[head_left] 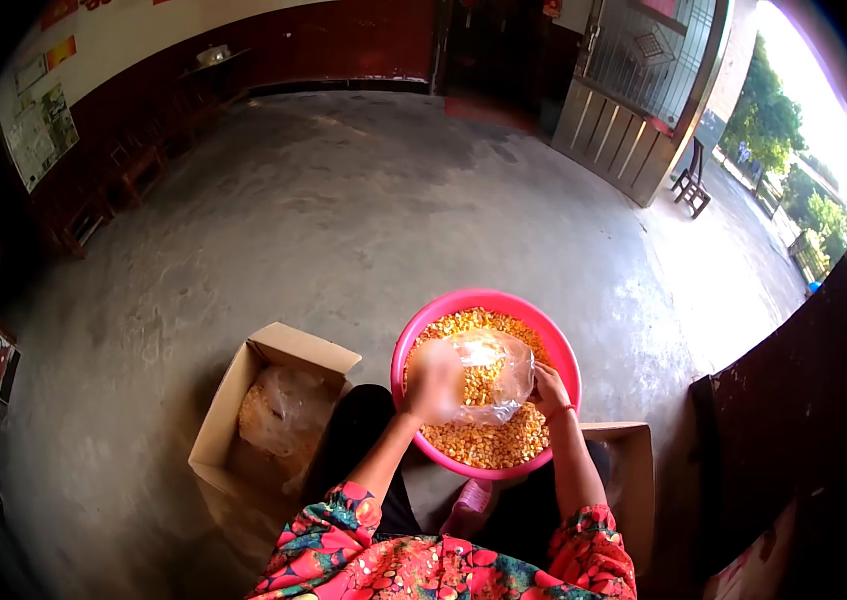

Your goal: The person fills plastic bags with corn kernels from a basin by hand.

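Observation:
A pink basin (pixel 483 296) full of yellow corn kernels (pixel 488 445) sits on the floor between my knees. Over the kernels lies a clear plastic bag (pixel 517 372), its mouth spread, with corn showing in or through it. My right hand (pixel 548 390) pinches the bag's right edge near the basin's rim. On the bag's left side is my left hand (pixel 433 382), smeared by motion, so its fingers cannot be made out.
Left of my leg stands an open cardboard box (pixel 215 415) holding a clear bag (pixel 293 410) with yellowish contents. Another cardboard box (pixel 635 470) is partly hidden at my right leg. Farther off are a metal door (pixel 633 110), a wooden chair (pixel 693 182) and small stools (pixel 138 168) along the left wall.

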Tool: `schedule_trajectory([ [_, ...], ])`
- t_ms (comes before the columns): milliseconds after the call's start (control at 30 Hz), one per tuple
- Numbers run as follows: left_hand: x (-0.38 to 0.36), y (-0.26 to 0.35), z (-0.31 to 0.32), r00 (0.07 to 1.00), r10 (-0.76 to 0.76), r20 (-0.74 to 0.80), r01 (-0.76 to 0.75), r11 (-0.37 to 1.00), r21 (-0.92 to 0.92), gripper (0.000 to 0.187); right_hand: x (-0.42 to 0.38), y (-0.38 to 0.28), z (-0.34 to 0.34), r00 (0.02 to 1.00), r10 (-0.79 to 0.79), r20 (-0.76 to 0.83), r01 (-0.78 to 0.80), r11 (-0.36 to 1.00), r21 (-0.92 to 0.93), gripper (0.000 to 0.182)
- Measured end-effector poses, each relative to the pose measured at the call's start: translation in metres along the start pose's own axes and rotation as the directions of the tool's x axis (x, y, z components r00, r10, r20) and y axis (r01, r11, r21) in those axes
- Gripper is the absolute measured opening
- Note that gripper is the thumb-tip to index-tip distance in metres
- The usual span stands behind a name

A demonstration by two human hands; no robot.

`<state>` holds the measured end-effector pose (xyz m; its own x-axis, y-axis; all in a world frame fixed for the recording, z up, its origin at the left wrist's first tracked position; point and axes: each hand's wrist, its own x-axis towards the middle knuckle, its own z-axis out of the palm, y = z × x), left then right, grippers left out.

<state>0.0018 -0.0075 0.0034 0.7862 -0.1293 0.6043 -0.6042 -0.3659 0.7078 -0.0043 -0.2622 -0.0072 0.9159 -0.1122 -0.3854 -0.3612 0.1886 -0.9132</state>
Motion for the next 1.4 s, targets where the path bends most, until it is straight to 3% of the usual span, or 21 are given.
schedule_trajectory([
  [33,-0.004,-0.013,0.004,0.916,-0.357,0.183,0.385,0.911,-0.147,0.021,-0.004,-0.005,0.0,0.999,0.037,-0.026,-0.035,0.997,0.069,0.02],
  [100,-0.004,-0.011,0.004,0.886,-0.393,0.244,0.432,0.892,-0.133,0.024,-0.017,-0.018,0.008,0.995,0.073,-0.074,-0.063,0.99,0.122,0.014],
  [233,0.003,0.011,-0.009,0.974,0.027,0.224,-0.061,0.988,0.144,0.03,-0.018,-0.032,-0.001,0.994,-0.054,0.094,0.032,0.976,0.215,0.011],
  [333,0.006,0.019,-0.012,0.933,0.12,0.339,-0.226,0.928,0.295,0.035,-0.028,-0.055,0.008,0.99,-0.132,0.058,0.111,0.955,0.275,0.007],
  [433,0.007,0.027,-0.017,0.905,0.112,0.411,-0.295,0.861,0.415,0.041,-0.042,-0.082,0.027,0.971,-0.19,0.148,0.163,0.97,0.179,0.008],
  [567,0.009,0.022,-0.013,0.917,0.143,0.371,-0.293,0.875,0.387,0.044,-0.044,-0.086,0.055,0.929,-0.172,0.328,0.148,0.984,0.098,0.016],
  [633,0.011,0.013,-0.01,0.938,0.191,0.291,-0.276,0.918,0.284,0.044,-0.042,-0.077,0.066,0.892,-0.174,0.418,0.237,0.966,-0.104,0.021],
  [700,0.003,0.005,-0.003,0.956,0.208,0.205,-0.244,0.954,0.171,0.044,-0.041,-0.07,0.071,0.823,-0.187,0.536,0.441,0.805,-0.396,0.029],
  [767,-0.008,-0.018,0.017,0.962,0.182,0.204,-0.245,0.904,0.351,0.022,-0.042,-0.057,0.069,0.849,-0.175,0.498,0.376,0.863,-0.337,0.028],
  [833,-0.002,-0.014,0.013,0.961,0.264,0.08,-0.275,0.902,0.332,0.02,-0.043,-0.057,0.066,0.895,-0.147,0.42,0.3,0.897,-0.325,0.027],
  [900,-0.001,0.004,-0.001,0.985,0.129,0.117,-0.15,0.969,0.194,0.042,-0.034,-0.043,0.048,0.906,-0.148,0.397,0.298,0.889,-0.348,0.024],
  [1000,-0.002,0.006,0.004,0.994,0.084,0.068,-0.089,0.992,0.086,0.027,-0.037,-0.044,0.035,0.885,-0.236,0.401,0.437,0.718,-0.543,0.019],
  [1067,-0.002,0.004,0.007,0.999,0.043,0.001,-0.043,0.999,-0.018,0.014,-0.04,-0.044,0.033,0.806,-0.254,0.534,0.505,0.767,-0.396,0.026],
  [1133,0.005,0.006,0.006,0.998,-0.001,-0.067,-0.007,0.993,-0.122,0.008,-0.059,-0.059,0.041,0.794,-0.137,0.592,0.523,0.65,-0.551,0.037],
  [1167,0.008,0.009,0.002,0.993,0.089,-0.078,-0.094,0.993,-0.07,0.01,-0.053,-0.053,0.039,0.71,-0.099,0.698,0.619,0.562,-0.549,0.044],
  [1200,0.012,0.013,-0.001,0.994,0.083,-0.07,-0.088,0.994,-0.071,0.01,-0.061,-0.056,0.042,0.718,-0.021,0.695,0.603,0.518,-0.607,0.043],
  [1267,0.014,0.017,-0.005,0.979,0.18,-0.099,-0.185,0.982,-0.034,0.011,-0.049,-0.038,0.036,0.681,-0.062,0.729,0.683,0.412,-0.603,0.036],
  [1300,0.008,0.01,-0.005,0.998,0.049,-0.036,-0.05,0.999,-0.018,0.006,-0.047,-0.035,0.038,0.696,-0.116,0.708,0.693,0.366,-0.621,0.031],
  [1333,0.002,0.006,-0.002,0.998,0.047,-0.029,-0.048,0.999,-0.019,0.006,-0.046,-0.033,0.039,0.706,-0.171,0.687,0.699,0.318,-0.64,0.027],
  [1367,-0.002,0.001,0.001,0.995,-0.081,-0.049,0.079,0.996,-0.05,0.011,-0.044,-0.036,0.038,0.745,-0.202,0.636,0.667,0.195,-0.719,0.02],
  [1400,-0.005,-0.002,0.003,0.976,-0.21,-0.066,0.204,0.975,-0.084,0.019,-0.044,-0.042,0.041,0.75,-0.255,0.61,0.66,0.231,-0.715,0.015],
])
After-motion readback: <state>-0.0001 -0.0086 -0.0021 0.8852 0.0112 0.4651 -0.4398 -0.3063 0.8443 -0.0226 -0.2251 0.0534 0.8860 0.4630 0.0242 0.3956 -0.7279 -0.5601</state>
